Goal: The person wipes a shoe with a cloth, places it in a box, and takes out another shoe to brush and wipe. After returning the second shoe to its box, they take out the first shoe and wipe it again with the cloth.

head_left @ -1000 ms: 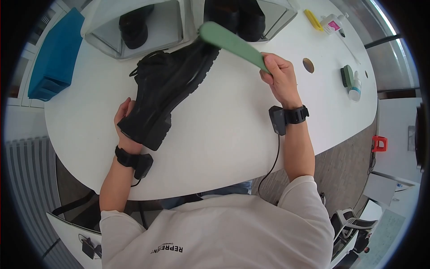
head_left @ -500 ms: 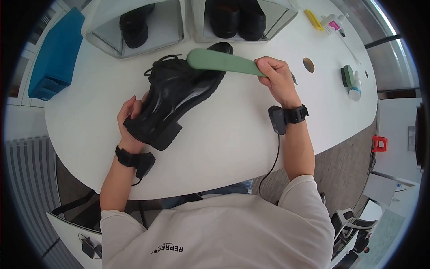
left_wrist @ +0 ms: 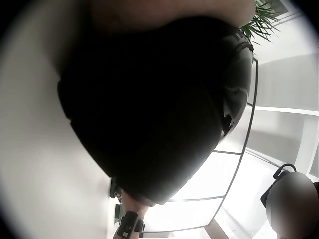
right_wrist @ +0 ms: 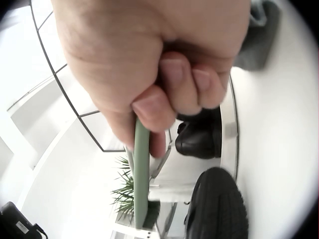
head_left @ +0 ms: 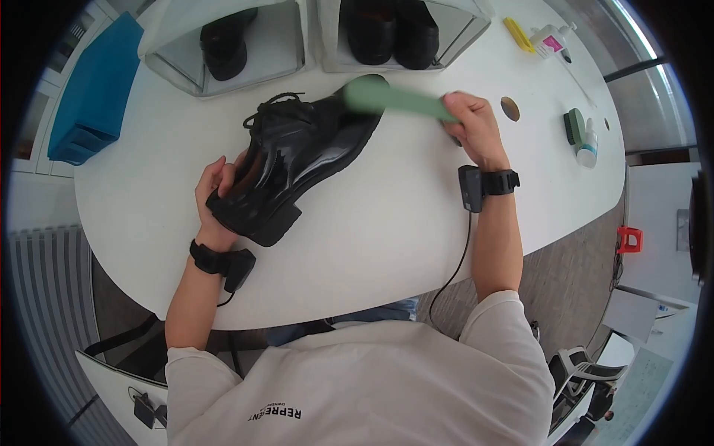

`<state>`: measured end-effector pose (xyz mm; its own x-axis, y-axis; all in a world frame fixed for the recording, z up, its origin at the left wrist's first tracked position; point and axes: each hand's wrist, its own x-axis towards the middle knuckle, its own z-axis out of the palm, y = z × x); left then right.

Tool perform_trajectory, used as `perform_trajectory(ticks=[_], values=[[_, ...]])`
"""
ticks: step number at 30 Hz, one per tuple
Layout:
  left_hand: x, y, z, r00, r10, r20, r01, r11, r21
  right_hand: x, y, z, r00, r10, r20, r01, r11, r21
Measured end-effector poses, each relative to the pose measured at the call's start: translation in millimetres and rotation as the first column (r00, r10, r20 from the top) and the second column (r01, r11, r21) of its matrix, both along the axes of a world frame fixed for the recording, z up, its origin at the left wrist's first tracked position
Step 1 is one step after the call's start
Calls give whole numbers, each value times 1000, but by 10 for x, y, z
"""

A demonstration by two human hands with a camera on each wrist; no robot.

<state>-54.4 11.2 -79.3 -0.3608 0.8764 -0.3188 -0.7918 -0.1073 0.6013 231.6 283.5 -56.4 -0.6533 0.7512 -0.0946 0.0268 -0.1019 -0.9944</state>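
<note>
A glossy black lace-up shoe point(head_left: 297, 149) is held tilted above the white table, its toe toward the upper right. My left hand point(head_left: 216, 201) grips it at the heel, the fingers partly hidden by the shoe. In the left wrist view the dark shoe point(left_wrist: 149, 109) fills most of the picture. My right hand point(head_left: 478, 130) grips the end of a green long-handled brush point(head_left: 401, 100), blurred over the toe. Dark bristles show below the brush point(right_wrist: 142, 174) in the right wrist view, where fingers point(right_wrist: 154, 107) curl round its handle.
Two white boxes, one with a black shoe point(head_left: 224, 56) and one with a pair point(head_left: 394, 33), stand at the back. A blue case point(head_left: 97, 89) is at the left. At the right are a yellow object point(head_left: 518, 35), bottles point(head_left: 587, 149) and another green brush point(head_left: 574, 126).
The shoe has turned and shifted right, so that its laces and opening show more. My right hand and the brush came down and left, then moved right again.
</note>
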Motion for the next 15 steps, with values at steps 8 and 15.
perform_trajectory(ticks=[8, 15], values=[[110, 53, 84, 994, 113, 7, -111, 986, -127, -10, -42, -36, 999, 36, 29, -36, 999, 29], [61, 34, 57, 999, 49, -14, -50, 995, -84, 53, -6, -6, 971, 199, 132, -214, 970, 113]])
